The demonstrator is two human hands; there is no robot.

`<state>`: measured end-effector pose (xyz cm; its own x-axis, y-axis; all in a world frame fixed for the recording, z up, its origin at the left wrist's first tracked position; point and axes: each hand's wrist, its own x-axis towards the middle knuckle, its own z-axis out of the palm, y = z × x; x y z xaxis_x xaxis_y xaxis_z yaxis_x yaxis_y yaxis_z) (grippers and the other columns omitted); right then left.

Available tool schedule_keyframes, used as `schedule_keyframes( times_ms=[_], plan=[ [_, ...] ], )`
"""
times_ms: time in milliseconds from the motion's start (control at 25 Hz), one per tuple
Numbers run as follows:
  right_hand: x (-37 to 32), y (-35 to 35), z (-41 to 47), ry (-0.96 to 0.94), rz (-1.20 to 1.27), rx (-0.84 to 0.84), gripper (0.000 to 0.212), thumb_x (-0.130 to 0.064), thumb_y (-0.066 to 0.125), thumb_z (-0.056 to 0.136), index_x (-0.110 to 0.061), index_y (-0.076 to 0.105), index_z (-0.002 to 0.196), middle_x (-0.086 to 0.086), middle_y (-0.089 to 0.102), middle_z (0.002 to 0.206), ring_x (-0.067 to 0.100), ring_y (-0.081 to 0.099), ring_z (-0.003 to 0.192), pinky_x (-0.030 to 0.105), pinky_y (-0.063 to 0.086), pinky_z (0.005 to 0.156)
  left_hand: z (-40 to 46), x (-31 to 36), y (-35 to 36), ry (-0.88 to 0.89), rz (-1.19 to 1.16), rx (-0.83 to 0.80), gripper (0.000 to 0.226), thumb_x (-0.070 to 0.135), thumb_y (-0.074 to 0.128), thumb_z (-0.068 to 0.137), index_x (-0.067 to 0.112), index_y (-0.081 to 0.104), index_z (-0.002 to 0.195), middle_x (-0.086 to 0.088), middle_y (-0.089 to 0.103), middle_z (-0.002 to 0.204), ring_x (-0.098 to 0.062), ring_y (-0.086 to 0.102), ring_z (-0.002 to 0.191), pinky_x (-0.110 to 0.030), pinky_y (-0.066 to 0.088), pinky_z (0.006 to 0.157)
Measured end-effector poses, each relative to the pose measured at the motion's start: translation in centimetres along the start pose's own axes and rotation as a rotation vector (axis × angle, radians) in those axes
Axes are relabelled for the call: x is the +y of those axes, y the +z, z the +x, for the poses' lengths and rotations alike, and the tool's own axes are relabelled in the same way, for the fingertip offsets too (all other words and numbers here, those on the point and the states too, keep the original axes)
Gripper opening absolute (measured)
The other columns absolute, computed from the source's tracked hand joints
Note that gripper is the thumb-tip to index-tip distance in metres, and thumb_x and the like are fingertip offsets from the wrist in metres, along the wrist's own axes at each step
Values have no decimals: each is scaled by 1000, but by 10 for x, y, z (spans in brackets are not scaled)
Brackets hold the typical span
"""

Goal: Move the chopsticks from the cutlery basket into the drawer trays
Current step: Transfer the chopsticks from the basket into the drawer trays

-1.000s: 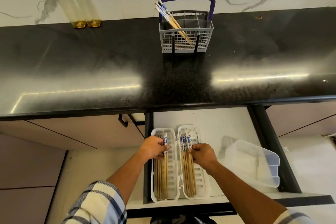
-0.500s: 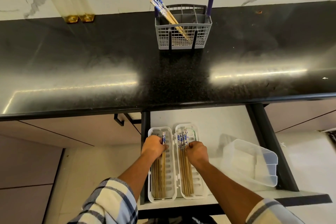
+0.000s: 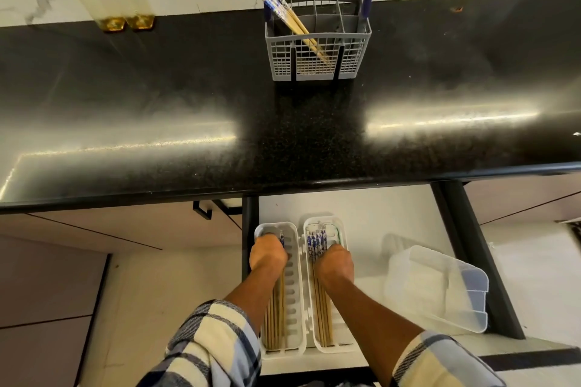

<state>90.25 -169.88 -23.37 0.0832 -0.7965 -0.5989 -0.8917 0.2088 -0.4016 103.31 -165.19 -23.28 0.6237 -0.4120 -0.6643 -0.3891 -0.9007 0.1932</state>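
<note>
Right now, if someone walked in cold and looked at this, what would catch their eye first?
Probably the grey cutlery basket with its purple handle, standing at the back of the black countertop, a few blue-patterned chopsticks leaning out of its left side. Next, below the counter edge, the left hand and right hand each pressed into one of two white trays of chopsticks in the open drawer.

Glossy speckled stone countertop [image 3: 188, 97]
</note>
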Motion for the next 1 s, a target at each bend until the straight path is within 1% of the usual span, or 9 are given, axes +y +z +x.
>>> schedule_keyframes(
  times_ms=[160,240,400,520,640,760,840,920,1000],
  plan=[
    [-1,4,0,-11,-55,6,20,-13,55,98,-2,62,113,13,70,106,26,70,95,29,58,79,0,-1,2,-14,7,9,24,12,48,99,7,61,117,-12,67,118,-27,65,107,-36,55,90],
    [0,5,0,-30,-79,10,21,-14,54,98,-2,62,114,13,70,108,26,70,96,30,58,81,-1,0,3,-24,-19,13,25,12,45,99,7,61,119,-12,67,118,-27,64,108,-35,54,91],
    [0,6,1,-88,-156,-1,22,-16,53,99,-3,60,115,13,68,110,24,68,99,33,59,85,-4,0,5,-42,-55,28,30,10,36,102,6,62,116,-13,67,114,-26,66,103,-31,54,86],
    [1,7,1,-111,-196,8,24,-17,52,100,-3,58,119,12,67,112,23,67,101,32,59,87,-4,1,6,-53,-124,44,32,8,34,101,1,60,119,-17,65,120,-31,63,109,-36,53,93],
    [3,8,0,-136,-225,21,26,-19,52,100,-5,58,120,10,66,114,22,66,103,32,58,89,-6,2,7,-68,-64,20,34,8,31,103,2,58,123,-18,62,126,-31,60,116,-39,49,99],
    [6,10,-1,-149,-251,33,26,-19,53,99,-7,59,122,9,66,114,21,66,102,32,57,89,-6,1,8,-45,-52,21,34,13,34,102,7,58,126,-12,62,129,-26,58,119,-35,45,102],
    [7,11,-3,-157,-273,30,26,-19,54,99,-9,58,123,8,65,115,21,65,103,32,57,89,-7,1,5,-80,-29,25,33,17,33,103,14,56,128,-6,60,132,-20,56,123,-32,39,106],
    [7,11,-5,-160,-285,25,26,-19,55,98,-11,58,123,7,64,115,20,64,103,32,57,89,-8,0,8,-66,12,5,32,14,34,103,10,57,125,-10,61,130,-24,58,120,-35,44,102],
    [8,12,-6,-167,-296,25,26,-19,55,98,-12,56,123,6,61,116,19,63,104,31,56,89,-11,0,9,-24,39,37,27,11,40,102,7,61,119,-12,66,121,-27,64,111,-35,52,90]
  ],
)
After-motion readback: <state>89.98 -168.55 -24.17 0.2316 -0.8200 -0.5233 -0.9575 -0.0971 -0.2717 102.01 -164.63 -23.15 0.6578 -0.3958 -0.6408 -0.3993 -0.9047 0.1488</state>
